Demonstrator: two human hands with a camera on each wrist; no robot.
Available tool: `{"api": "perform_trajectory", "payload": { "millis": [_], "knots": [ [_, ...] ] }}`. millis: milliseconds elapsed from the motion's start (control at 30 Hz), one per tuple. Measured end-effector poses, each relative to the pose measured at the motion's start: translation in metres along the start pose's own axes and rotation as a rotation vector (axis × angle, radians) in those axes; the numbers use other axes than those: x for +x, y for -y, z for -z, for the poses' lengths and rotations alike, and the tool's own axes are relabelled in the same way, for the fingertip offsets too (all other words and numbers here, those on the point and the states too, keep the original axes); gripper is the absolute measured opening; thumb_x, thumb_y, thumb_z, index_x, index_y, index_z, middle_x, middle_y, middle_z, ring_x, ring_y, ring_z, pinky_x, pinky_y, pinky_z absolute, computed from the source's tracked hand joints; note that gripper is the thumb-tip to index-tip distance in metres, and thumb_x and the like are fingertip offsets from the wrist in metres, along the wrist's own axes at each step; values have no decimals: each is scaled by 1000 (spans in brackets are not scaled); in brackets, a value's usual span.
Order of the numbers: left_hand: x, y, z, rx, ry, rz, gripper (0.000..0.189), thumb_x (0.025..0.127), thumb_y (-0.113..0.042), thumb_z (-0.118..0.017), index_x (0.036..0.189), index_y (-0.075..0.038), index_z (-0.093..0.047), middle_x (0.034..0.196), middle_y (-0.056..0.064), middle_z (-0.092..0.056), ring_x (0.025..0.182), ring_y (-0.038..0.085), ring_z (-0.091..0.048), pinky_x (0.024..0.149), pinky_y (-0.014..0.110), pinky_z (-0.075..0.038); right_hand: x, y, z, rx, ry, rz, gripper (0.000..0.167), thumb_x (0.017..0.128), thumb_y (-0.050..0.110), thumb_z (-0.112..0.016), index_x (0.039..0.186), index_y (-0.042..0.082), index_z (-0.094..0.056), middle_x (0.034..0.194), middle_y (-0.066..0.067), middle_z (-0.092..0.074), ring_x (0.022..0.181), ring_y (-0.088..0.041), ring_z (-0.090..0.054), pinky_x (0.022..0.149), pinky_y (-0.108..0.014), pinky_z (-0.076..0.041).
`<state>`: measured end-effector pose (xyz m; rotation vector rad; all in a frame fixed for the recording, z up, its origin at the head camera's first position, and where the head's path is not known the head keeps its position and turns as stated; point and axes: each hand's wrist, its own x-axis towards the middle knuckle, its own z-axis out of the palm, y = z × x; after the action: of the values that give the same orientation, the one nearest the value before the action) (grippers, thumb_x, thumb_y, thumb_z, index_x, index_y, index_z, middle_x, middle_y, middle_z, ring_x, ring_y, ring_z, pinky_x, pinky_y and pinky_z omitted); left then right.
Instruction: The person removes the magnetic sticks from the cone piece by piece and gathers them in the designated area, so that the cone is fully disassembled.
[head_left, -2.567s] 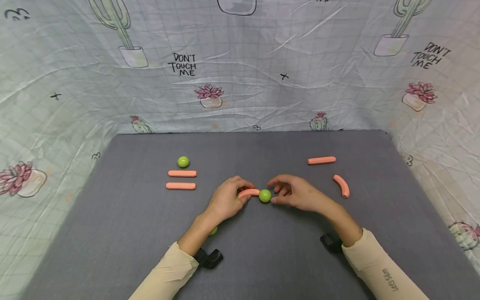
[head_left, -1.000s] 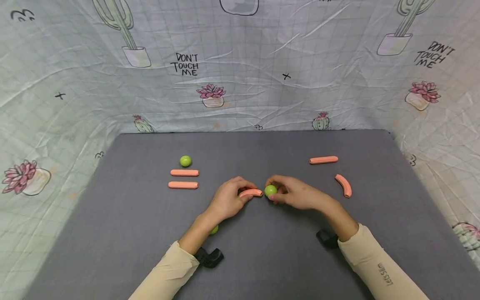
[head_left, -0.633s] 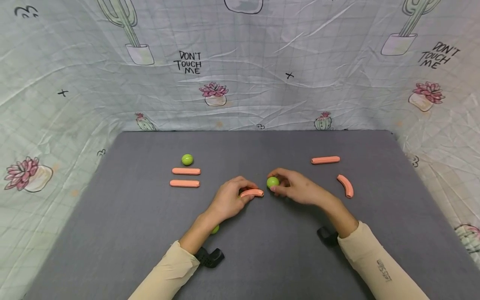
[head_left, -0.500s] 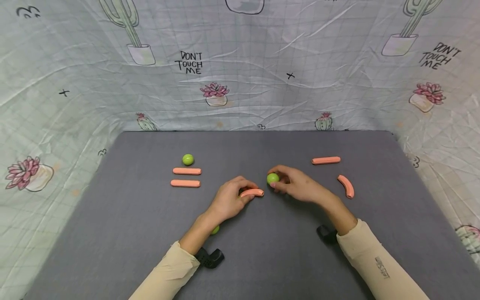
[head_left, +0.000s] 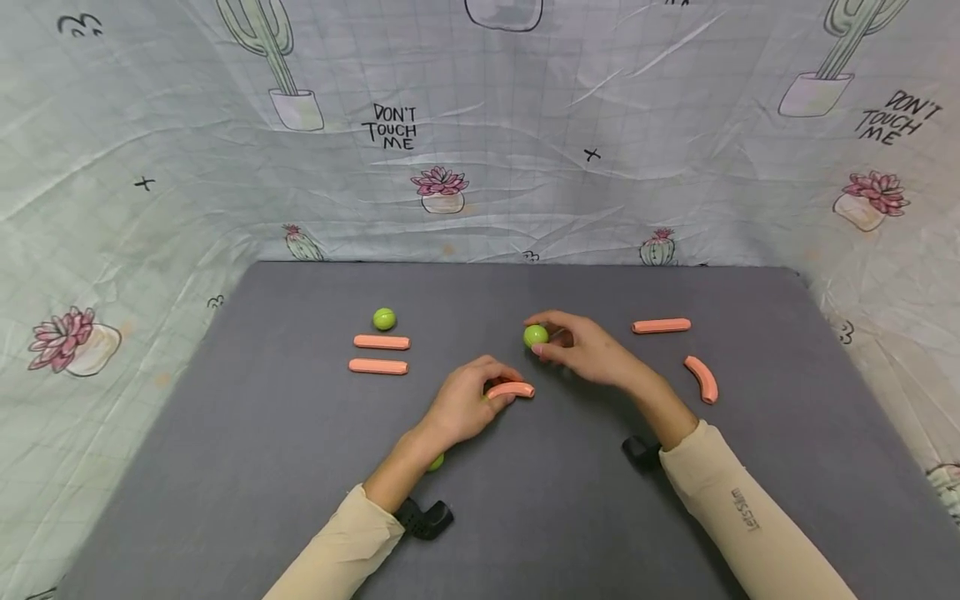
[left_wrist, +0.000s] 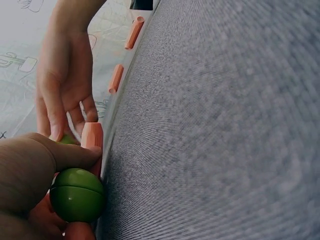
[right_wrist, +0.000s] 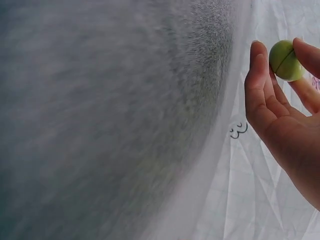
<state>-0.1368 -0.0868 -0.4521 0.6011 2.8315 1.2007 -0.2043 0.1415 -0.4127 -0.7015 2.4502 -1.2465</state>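
Observation:
My left hand (head_left: 465, 404) pinches a curved orange stick (head_left: 514, 389) between thumb and fingers, low over the grey table. In the left wrist view a seamed green ball (left_wrist: 77, 196) sits by the left thumb, close to the orange stick (left_wrist: 92, 135); whether they are joined cannot be told. Farther back, my right hand (head_left: 588, 346) holds another green ball (head_left: 536, 336) at its fingertips, apart from the stick. The right wrist view shows this ball (right_wrist: 285, 61) between thumb and fingers.
At left on the table (head_left: 300, 433) lie two straight orange sticks (head_left: 381, 342) and a green ball (head_left: 384, 319). A straight stick (head_left: 661, 326) and a curved stick (head_left: 701, 380) lie at right. Another green ball (head_left: 436, 462) is partly hidden under the left forearm.
The green ball was at the end of the curved stick; my right hand has taken hold of it and moved it away toward the back. The left hand keeps its grip. The head view has shifted slightly.

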Motion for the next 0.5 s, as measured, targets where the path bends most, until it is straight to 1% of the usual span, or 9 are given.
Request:
{"api": "perform_trajectory", "payload": {
  "millis": [133, 333, 500],
  "knots": [
    [-2, 0, -1, -5, 4, -1, 19, 92, -18, -81, 111, -20, -79, 104, -3, -72, 86, 11, -62, 78, 27, -50, 9, 1, -5, 9, 13, -4, 45, 103, 17, -68, 145, 6, -58, 127, -20, -66, 94, -28, -72, 74, -34, -57],
    [-1, 1, -1, -5, 7, -7, 21, 92, -17, -81, 113, -20, -79, 106, -3, -73, 88, 12, -64, 79, 28, -50, 27, 8, -11, 14, 28, -31, 43, 102, 19, -68, 143, 9, -58, 131, -18, -66, 98, -29, -74, 78, -38, -60],
    [0, -1, 1, -4, 11, -15, 21, 92, -17, -81, 112, -19, -79, 105, -1, -74, 87, 12, -63, 78, 28, -49, 42, 11, -14, -21, 56, -25, 39, 102, 19, -70, 139, 10, -61, 130, -17, -67, 100, -25, -73, 80, -35, -61]
  ]
}}
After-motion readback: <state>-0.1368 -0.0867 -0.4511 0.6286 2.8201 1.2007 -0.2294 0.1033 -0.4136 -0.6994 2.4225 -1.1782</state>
